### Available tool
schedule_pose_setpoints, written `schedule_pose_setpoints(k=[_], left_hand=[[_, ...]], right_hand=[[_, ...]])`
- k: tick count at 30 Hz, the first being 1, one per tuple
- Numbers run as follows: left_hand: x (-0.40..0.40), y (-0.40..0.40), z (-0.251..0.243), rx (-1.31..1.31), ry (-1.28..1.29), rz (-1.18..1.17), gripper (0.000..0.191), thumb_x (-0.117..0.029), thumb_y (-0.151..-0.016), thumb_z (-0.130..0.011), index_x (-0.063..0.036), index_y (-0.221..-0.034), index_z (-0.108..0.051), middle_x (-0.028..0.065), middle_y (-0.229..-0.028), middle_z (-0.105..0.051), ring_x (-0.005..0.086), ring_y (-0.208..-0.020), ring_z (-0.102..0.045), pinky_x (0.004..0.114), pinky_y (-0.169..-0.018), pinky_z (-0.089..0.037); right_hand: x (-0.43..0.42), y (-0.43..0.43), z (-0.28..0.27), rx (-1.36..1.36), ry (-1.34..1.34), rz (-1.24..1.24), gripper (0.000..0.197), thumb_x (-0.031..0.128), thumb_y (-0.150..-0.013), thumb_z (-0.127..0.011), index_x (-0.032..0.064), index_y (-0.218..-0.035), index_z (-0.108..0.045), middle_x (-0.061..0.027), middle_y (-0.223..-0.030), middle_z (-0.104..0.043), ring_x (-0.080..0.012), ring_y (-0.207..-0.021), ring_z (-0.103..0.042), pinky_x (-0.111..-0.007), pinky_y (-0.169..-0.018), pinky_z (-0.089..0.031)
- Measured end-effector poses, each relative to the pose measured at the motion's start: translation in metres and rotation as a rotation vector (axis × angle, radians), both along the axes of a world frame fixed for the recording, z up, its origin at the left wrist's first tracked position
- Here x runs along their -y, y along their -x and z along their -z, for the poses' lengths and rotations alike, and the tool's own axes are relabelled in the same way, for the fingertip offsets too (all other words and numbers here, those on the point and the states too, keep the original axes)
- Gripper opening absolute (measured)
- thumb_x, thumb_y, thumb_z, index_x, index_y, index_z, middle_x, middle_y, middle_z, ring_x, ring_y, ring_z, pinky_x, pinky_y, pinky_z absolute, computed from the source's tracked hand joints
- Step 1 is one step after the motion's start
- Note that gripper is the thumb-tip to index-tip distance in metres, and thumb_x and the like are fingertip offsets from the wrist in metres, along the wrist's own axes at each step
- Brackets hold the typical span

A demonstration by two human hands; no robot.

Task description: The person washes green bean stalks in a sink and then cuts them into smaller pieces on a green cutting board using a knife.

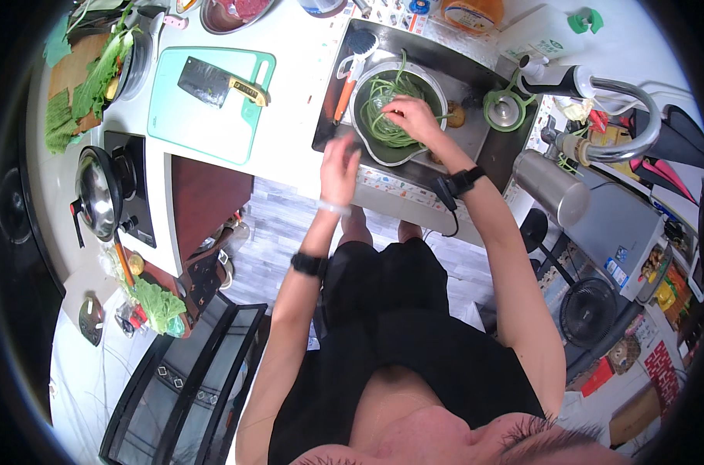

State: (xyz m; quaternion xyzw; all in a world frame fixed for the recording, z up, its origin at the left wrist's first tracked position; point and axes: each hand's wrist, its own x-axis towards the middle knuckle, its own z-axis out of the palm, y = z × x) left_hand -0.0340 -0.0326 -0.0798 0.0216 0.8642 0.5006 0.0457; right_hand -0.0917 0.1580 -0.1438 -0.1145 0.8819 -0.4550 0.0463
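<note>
Long green beans [394, 132] lie coiled in a metal basin [361, 131] that stands in the sink [474, 139]. My right hand [413, 119] is over the basin with its fingers bent at the beans; whether it grips any cannot be told. Left of the basin, my left hand [339, 168] is raised by the counter's front edge, its fingers apart and slightly blurred, with nothing seen in it. A dish brush [355, 67] with an orange handle leans at the sink's left side. To the left, a cleaver [207, 84] lies flat on a green-edged cutting board [198, 125].
A curved metal faucet [636, 148] reaches over the sink's right side, near a green strainer [506, 110]. Raw meat fills part of a bowl [209, 23] at the top. Leafy greens [99, 81] and a lidded pan [99, 192] are on the left. Bottles stand behind the sink.
</note>
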Motion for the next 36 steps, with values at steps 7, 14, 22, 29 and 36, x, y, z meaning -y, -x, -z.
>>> schedule_pose_setpoints(k=[7, 14, 22, 29, 36], left_hand=[[-0.033, 0.058, 0.026, 0.646, -0.350, 0.214, 0.014, -0.014, -0.079, -0.054, -0.0048, -0.088, -0.059, -0.0025, -0.067, -0.057, 0.0030, -0.052, -0.045, 0.015, -0.048, -0.036], [-0.042, 0.067, -0.010, 0.659, -0.269, 0.380, 0.015, -0.014, -0.080, -0.052, -0.0026, -0.081, -0.061, -0.0009, -0.061, -0.057, 0.0026, -0.047, -0.040, 0.016, -0.042, -0.031], [-0.069, 0.048, -0.034, 0.649, -0.300, 0.338, 0.023, -0.021, -0.083, -0.048, -0.0044, -0.076, -0.062, -0.0061, -0.051, -0.044, 0.0018, -0.041, -0.032, 0.017, -0.038, -0.023], [-0.060, 0.018, -0.015, 0.478, -0.406, 0.120, 0.015, -0.017, -0.081, -0.052, -0.0051, -0.087, -0.059, -0.0061, -0.057, -0.045, 0.0012, -0.046, -0.035, 0.015, -0.042, -0.026], [-0.101, -0.011, -0.005, 0.760, -1.085, -0.168, 0.023, -0.009, -0.075, -0.060, -0.0024, -0.096, -0.052, -0.0018, -0.066, -0.050, 0.0050, -0.051, -0.043, 0.018, -0.046, -0.035]], right_hand=[[-0.017, -0.004, -0.053, 0.125, 0.172, 0.029, 0.015, 0.009, -0.070, -0.058, 0.0060, -0.084, -0.061, -0.0090, -0.077, -0.058, -0.0195, -0.067, -0.056, -0.027, -0.058, -0.043], [-0.039, -0.013, -0.076, -0.140, 0.089, -0.214, 0.012, 0.013, -0.075, -0.052, 0.0044, -0.082, -0.057, -0.0106, -0.073, -0.054, -0.0283, -0.068, -0.053, -0.035, -0.057, -0.042], [-0.031, -0.033, -0.062, -0.142, -0.093, 0.446, 0.013, 0.009, -0.073, -0.048, 0.0035, -0.072, -0.060, -0.0103, -0.063, -0.056, -0.0247, -0.058, -0.054, -0.032, -0.053, -0.042], [-0.066, -0.055, -0.072, 0.469, 0.836, 0.456, 0.018, 0.017, -0.081, -0.050, 0.0021, -0.085, -0.059, 0.0028, -0.065, -0.047, -0.0037, -0.055, -0.037, -0.017, -0.049, -0.030], [-0.058, -0.094, -0.080, 0.424, 1.171, 0.524, 0.017, 0.013, -0.083, -0.047, -0.0023, -0.085, -0.055, -0.0012, -0.069, -0.049, -0.0047, -0.054, -0.039, -0.017, -0.049, -0.032]])
